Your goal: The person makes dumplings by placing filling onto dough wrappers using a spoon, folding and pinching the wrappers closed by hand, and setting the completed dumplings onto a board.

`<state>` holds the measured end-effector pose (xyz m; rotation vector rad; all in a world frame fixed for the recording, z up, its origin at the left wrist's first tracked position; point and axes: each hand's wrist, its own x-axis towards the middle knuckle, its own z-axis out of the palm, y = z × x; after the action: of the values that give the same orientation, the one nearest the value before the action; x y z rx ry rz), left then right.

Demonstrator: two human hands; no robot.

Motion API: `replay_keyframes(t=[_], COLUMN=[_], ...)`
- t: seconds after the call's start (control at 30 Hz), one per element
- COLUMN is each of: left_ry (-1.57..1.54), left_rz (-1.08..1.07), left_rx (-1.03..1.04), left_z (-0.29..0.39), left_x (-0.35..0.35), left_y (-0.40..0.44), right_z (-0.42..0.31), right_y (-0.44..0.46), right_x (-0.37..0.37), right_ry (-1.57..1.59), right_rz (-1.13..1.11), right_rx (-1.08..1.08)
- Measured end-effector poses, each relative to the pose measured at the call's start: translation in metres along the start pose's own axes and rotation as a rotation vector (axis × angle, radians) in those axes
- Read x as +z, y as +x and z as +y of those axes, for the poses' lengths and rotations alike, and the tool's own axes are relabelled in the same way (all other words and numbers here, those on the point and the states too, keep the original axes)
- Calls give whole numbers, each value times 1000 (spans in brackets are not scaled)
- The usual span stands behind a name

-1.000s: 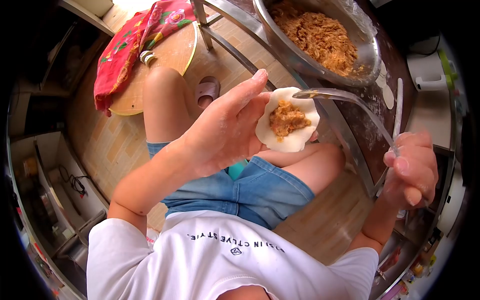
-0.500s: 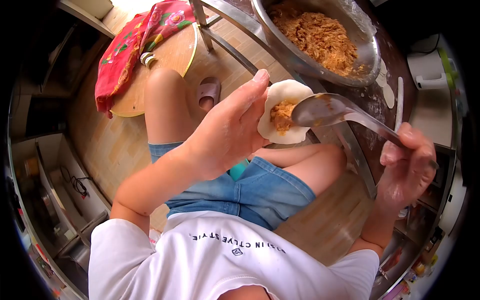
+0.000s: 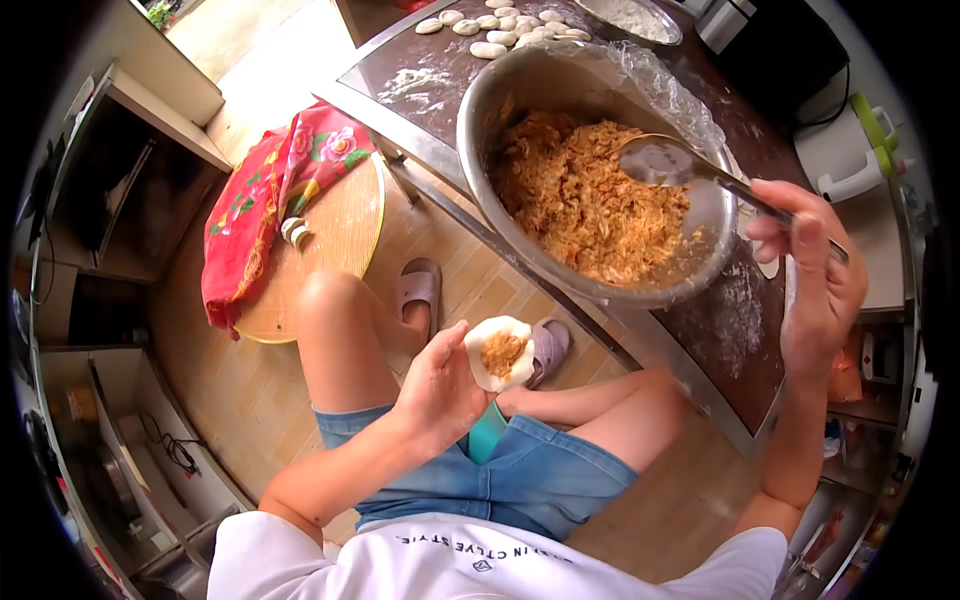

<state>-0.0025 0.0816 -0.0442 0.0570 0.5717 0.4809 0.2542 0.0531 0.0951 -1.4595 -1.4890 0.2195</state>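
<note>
My left hand (image 3: 440, 395) holds a round white dough wrapper (image 3: 483, 376) above my lap, with a mound of orange-brown filling (image 3: 503, 353) at its centre. The thumb is at the wrapper's edge and the other fingers are partly hidden. My right hand (image 3: 822, 275) is closed around the handle of a metal spoon (image 3: 660, 163). The spoon's bowl is over the filling mixture (image 3: 590, 200) in a large metal basin (image 3: 712, 250). Whether the spoon touches the mixture I cannot tell.
The basin stands on a dark, floury table (image 3: 420, 110). Several dough pieces (image 3: 489, 49) and a flour bowl (image 3: 632, 18) lie at the back. Plastic wrap (image 3: 690, 85) hangs on the basin's rim. A round wooden board (image 3: 345, 235) with a red flowered cloth (image 3: 245, 230) is at left.
The spoon has left the wrapper and moved up over the basin with my right hand. My left hand, with the wrapper and its filling, is lower. The view has shifted, showing more table.
</note>
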Motion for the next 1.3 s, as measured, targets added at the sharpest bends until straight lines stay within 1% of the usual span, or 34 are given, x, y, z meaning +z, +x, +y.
replay_keyframes(t=[0.07,0.1,0.13,0.2,0.3,0.4,0.53,0.57,0.63,0.7,0.77,0.87,0.93,1.03,1.1,1.13,1.17,1.23,1.27,1.3], left_ry=[11,-22,-10,-11,8,22,17,23,28,25,19,43,55,44,31,35,65,102,129,116], left_rz=[12,62,56,47,40,13,7,0,-17,-33,-37,-42,-44,-75,-124,-84,-98,-111,-60,-74], left_rx=[0,-54,-61,-58,-52,-41,-45,-33,-15,-4,-9,-8,-3,27,67,129,205,320,399,423], left_z=[0,0,1,1,5,10,13,13,16,18,18,19,20,26,36,41,48,65,73,79], left_x=[-5,-6,-7,-6,-2,-3,-5,-5,-6,-7,-8,-3,-2,-2,1,5,10,21,27,31], left_y=[7,11,15,19,22,25,24,23,22,22,22,20,19,15,11,10,9,9,11,13], right_z=[6,12,21,31,33,41,48,48,46,33,22,23,38,45,41,41,48,49,45,40], right_y=[24,34,41,55,71,83,89,89,93,99,103,108,112,98,91,88,88,83,80,77], right_x=[18,29,40,54,74,94,107,108,107,103,107,111,112,108,105,103,101,100,96,92], right_ry=[-68,-96,-105,-131,-268,-267,-325,-331,-338,-248,-250,-136,-24,-25,-52,-63,-76,-107,-123,-137], right_rz=[-179,-264,-234,-269,-281,-291,-311,-279,-188,-227,-162,-202,-259,-188,-171,-162,-160,-165,-197,-229], right_rx=[17,37,-2,-41,-240,-377,-453,-462,-330,44,-22,7,11,4,-106,-161,-355,-536,-588,-640])
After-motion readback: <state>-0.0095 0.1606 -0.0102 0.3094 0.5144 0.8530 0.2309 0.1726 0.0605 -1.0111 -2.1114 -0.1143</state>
